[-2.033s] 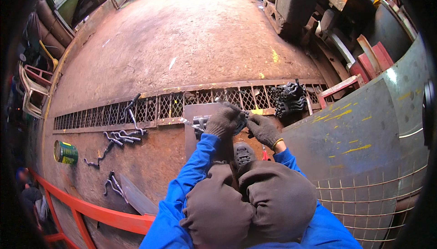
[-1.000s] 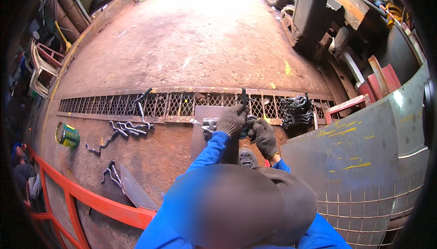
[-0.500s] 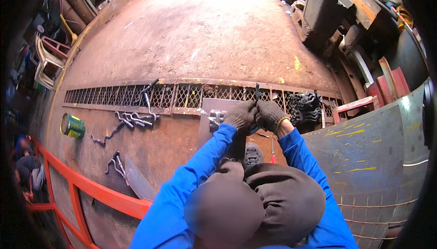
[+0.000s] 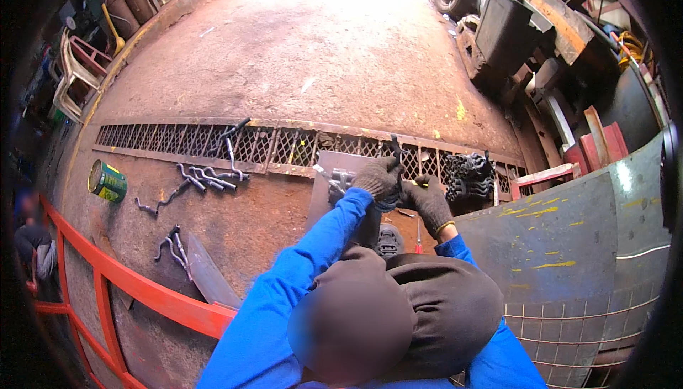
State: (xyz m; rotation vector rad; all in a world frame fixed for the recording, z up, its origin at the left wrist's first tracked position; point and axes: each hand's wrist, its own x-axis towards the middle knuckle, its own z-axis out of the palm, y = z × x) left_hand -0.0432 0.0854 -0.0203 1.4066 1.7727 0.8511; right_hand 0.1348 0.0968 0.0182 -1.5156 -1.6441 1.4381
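My left hand [image 4: 379, 180], in a dark knitted glove, is closed around a dark bent metal piece [image 4: 395, 148] whose upper end sticks up past the fingers. Just to its right, my right hand [image 4: 431, 202], gloved alike, has its fingers closed on a small thing with a yellow part [image 4: 421, 184]; its kind is hidden. Silvery tube-like pieces [image 4: 340, 179] lie on a metal plate [image 4: 341, 160] beside my left hand. A stack of dark bent metal pieces [image 4: 469, 175] is to the right. Below my right hand lies a thin tool with a red handle [image 4: 418, 248].
A floor grate [image 4: 171, 140] crosses ahead. Bent metal rods [image 4: 210, 177] and a green can [image 4: 108, 181] are on the left. A red metal frame [image 4: 153, 291] stands near left, a large metal sheet [image 4: 555, 229] at right. Another person [image 4: 32, 243] is at far left.
My right hand has moved down and right, apart from my left hand, and a yellow part now shows at its fingers. The left hand stays on the bent piece. The view has shifted slightly.
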